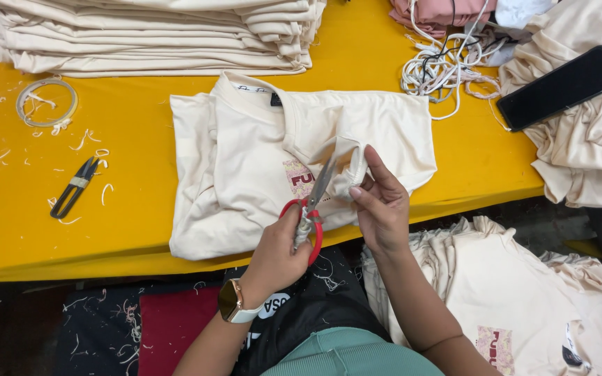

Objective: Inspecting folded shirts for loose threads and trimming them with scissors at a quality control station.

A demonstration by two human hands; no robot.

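Mid-trim: scissors at a cream shirt's sleeve.
Left hand (pixel 278 252) grips red-handled scissors (pixel 313 207); right hand (pixel 379 203) pinches the sleeve of the folded shirt (pixel 245 167) on the yellow table (pixel 127 223). Folded stack (pixel 148 35) looks finished, loose shirts (pixel 517 285) apparently remain.

Cream folded tee (pixel 245 167) lying flat on the yellow table (pixel 141 139), one corner lifted; red-handled scissors (pixel 311 209) open, blades angled up at that corner.

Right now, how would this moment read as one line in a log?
left hand: holds red scissors | right hand: pinches shirt fabric at blades | table: yellow | snips: left, untouched
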